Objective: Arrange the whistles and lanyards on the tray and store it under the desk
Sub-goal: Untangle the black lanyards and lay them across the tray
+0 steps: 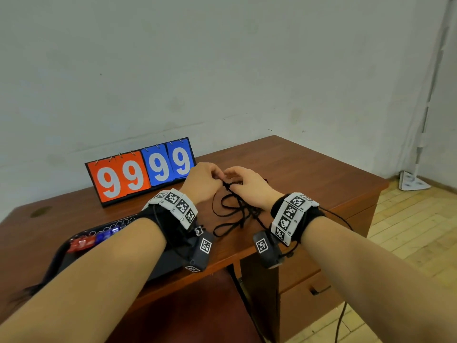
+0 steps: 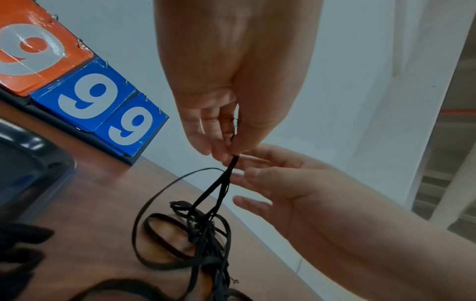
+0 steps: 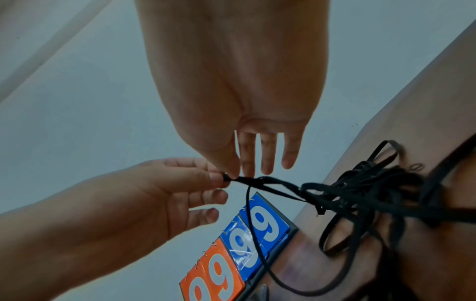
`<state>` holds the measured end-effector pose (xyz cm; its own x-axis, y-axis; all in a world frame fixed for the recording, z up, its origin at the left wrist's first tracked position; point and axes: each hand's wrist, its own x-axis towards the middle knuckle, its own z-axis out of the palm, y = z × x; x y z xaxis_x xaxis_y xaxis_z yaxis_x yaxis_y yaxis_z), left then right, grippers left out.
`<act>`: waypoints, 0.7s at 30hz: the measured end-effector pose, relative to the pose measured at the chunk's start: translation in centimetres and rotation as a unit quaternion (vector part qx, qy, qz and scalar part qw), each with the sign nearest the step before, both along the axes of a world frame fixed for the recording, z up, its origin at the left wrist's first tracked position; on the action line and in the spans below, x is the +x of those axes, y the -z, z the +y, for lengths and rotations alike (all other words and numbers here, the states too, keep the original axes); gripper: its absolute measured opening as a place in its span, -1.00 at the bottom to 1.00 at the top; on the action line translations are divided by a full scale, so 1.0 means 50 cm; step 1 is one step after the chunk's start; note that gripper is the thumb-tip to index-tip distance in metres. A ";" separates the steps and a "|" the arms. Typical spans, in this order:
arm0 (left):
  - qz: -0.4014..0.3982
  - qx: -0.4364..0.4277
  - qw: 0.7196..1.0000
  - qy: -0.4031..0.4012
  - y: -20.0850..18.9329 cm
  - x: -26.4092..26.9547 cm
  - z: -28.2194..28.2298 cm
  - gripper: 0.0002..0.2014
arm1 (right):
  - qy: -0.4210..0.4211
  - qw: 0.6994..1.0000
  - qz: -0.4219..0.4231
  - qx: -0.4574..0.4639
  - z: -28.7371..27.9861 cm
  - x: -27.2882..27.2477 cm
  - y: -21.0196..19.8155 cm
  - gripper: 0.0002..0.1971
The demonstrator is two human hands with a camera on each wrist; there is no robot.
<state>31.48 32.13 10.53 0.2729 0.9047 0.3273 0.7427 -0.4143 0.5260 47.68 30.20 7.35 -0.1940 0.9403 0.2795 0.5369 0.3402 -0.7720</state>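
Both hands meet above the centre of the wooden worktop (image 1: 309,169), raised off its surface.

Left hand (image 1: 201,183): thumb and fingertips pressed together, pinching the top end of the black lanyards (image 1: 235,211). The left wrist view shows the cord end emerging directly below the pinch, with the remaining fingers loosely curled.

Right hand (image 1: 249,185): thumb and forefinger pinch the same cord end, touching the left fingertips. In the right wrist view the other three fingers (image 3: 268,154) are extended and slightly spread.

Lanyards: a tangled bundle of flat black cords. The upper strands rise taut to the two pinches; the loops and knots lie on the worktop at 6 o'clock from the hands, between the two wrists. One long loop (image 2: 165,193) trails out at 9 o'clock from the bundle in the left wrist view.

Tray (image 1: 74,246): black, at 8 o'clock from the hands, near the worktop's front-left edge, partly hidden under the left forearm. Red and blue whistles (image 1: 94,240) lie along its far rim; their number cannot be determined.

Scoreboard (image 1: 141,170): upright at 10 o'clock from the hands, near the wall, showing orange 99 and blue 99.
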 end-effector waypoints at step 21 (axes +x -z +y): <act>-0.136 0.066 0.981 -0.123 -0.040 -0.143 0.023 -0.85 | 0.049 0.998 0.030 0.003 0.057 -0.008 -0.012 -0.83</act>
